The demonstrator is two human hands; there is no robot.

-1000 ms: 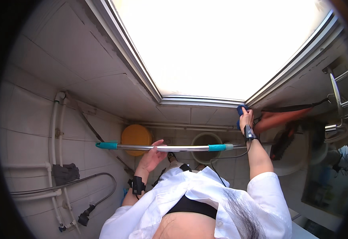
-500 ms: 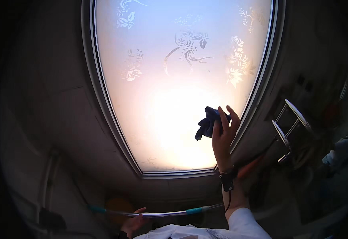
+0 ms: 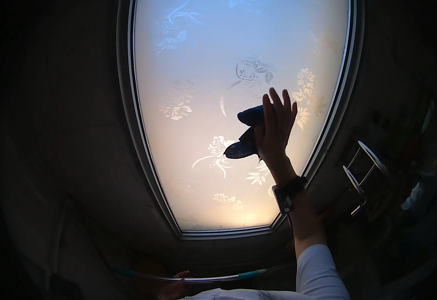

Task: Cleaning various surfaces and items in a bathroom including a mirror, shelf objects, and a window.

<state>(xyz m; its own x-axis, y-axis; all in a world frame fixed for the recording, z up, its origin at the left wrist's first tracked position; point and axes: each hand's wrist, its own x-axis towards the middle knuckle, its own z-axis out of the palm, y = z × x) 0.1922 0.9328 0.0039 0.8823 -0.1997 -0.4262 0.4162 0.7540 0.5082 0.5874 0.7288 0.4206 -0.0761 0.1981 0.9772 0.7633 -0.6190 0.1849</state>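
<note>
With fingers stretched upward and pressed flat, my right hand (image 3: 277,120) holds a dark blue cloth (image 3: 246,137) against a frosted window pane (image 3: 188,160). The cloth is bunched under the palm and sticks out to the left of it. White flower and leaf patterns cover the pane. A dark wristband with a small box (image 3: 289,192) sits on my right wrist. Low in the picture, my left hand (image 3: 173,289) is dim beside a curved shiny bar (image 3: 203,280) with teal sections. Its visible fingers look stretched out, and nothing shows in them; the rest is in shadow.
A dark frame (image 3: 137,117) with light edge lines surrounds the pane. To the right stands a chrome rack or rail (image 3: 366,170). The dark wall (image 3: 78,150) lies on the left, and dim shapes at the far right are hard to make out.
My right hand and the cloth have moved up the pane and the palm now lies flatter. The glare on the glass has dimmed, showing more flower patterns. The view has shifted slightly.
</note>
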